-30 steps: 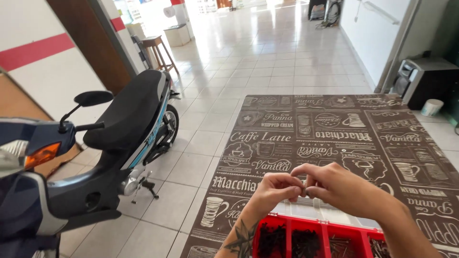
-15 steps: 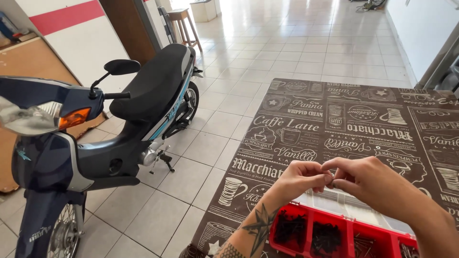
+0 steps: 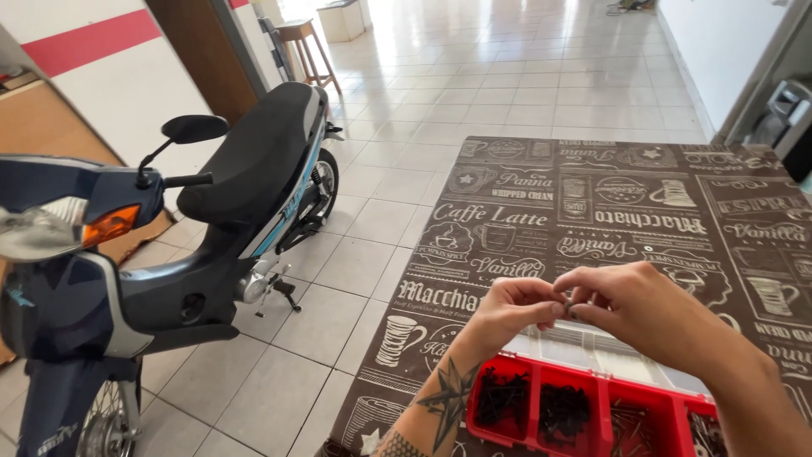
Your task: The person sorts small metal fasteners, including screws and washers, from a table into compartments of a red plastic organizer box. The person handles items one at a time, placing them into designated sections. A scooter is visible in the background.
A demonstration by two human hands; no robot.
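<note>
My left hand (image 3: 511, 310) and my right hand (image 3: 636, 305) meet fingertip to fingertip above a red compartment box (image 3: 592, 413). Between the fingertips sits a very small dark part (image 3: 567, 305), pinched from both sides; what it is cannot be made out. The box holds dark screws (image 3: 562, 413) in separate compartments and has a clear lid (image 3: 584, 351) folded back behind it. It stands on a table with a brown cloth (image 3: 592, 211) printed with coffee pictures.
A dark blue motor scooter (image 3: 169, 254) with a black seat stands on the tiled floor left of the table. A wooden stool (image 3: 300, 46) is farther back by a brown door. A grey appliance (image 3: 782, 114) stands at the right wall.
The view has swung left and down, bringing more of the scooter's front into sight. Both hands stay together over the red box, still working the small part.
</note>
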